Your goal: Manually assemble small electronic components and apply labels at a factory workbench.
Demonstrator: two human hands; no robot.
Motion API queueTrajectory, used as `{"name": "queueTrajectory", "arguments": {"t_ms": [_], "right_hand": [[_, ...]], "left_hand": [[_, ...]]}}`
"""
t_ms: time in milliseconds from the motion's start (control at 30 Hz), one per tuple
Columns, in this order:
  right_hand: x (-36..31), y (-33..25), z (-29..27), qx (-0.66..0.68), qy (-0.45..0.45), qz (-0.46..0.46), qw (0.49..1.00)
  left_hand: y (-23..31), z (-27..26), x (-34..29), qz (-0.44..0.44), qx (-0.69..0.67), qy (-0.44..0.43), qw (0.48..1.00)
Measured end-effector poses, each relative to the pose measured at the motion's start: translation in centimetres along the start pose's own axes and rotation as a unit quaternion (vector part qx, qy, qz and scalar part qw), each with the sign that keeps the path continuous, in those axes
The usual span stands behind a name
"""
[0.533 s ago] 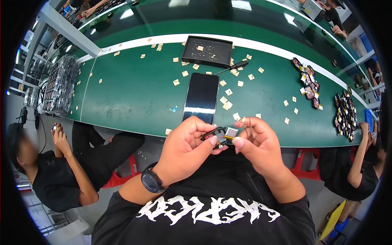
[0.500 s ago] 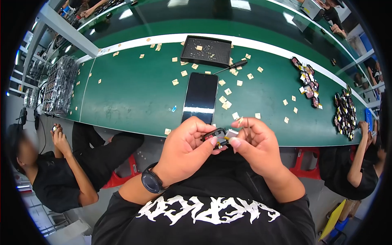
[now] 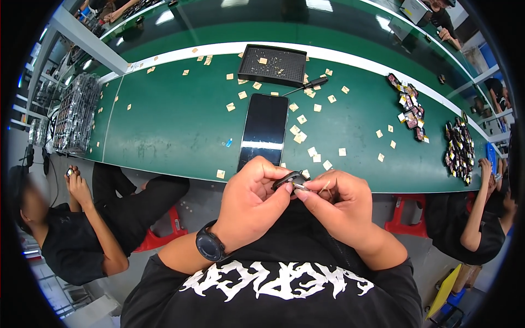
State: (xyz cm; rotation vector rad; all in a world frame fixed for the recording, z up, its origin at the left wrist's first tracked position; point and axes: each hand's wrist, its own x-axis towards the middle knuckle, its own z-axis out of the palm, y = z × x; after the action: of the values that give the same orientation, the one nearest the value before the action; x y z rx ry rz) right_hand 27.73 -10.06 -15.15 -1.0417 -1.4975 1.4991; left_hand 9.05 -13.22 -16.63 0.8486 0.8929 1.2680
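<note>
My left hand [image 3: 254,194] is closed round a small black electronic device housing [image 3: 283,179], tilted up above the table's near edge. Thumb and forefinger pinch it by its side. My right hand [image 3: 342,199] is closed too, its thumb and forefinger pressing a small silver battery-like block [image 3: 300,186] against the open side of the housing. Fingers hide most of this block and the inside of the housing. A thin pale strip [image 3: 326,187] shows among my right fingers; its kind is unclear. Just beyond my hands lies a dark-screened phone [image 3: 264,126].
Small cream squares [image 3: 299,138] are scattered over the green table [image 3: 180,126]. A black tray [image 3: 273,65] and screwdriver [image 3: 309,85] lie past the phone. Device piles [image 3: 459,150] sit at right, stacked clear trays [image 3: 77,115] at left. Co-workers sit on both sides.
The silver block has moved left from beside the housing to against it, and the housing has tipped. My right fingers have drawn closer to my left hand. The view has shifted slightly.
</note>
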Motion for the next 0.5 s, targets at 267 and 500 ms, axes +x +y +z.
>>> {"name": "queueTrajectory", "arguments": {"t_ms": [267,500], "right_hand": [[0.3,0.3,-0.1,-0.043,0.025,-0.074,0.996],[0.7,1.9,0.1,0.078,0.070,-0.020,0.994]], "left_hand": [[0.0,0.2,-0.2,0.035,0.050,-0.036,0.997],[-1.3,0.1,-0.6,0.096,0.046,-0.058,0.993]]}}
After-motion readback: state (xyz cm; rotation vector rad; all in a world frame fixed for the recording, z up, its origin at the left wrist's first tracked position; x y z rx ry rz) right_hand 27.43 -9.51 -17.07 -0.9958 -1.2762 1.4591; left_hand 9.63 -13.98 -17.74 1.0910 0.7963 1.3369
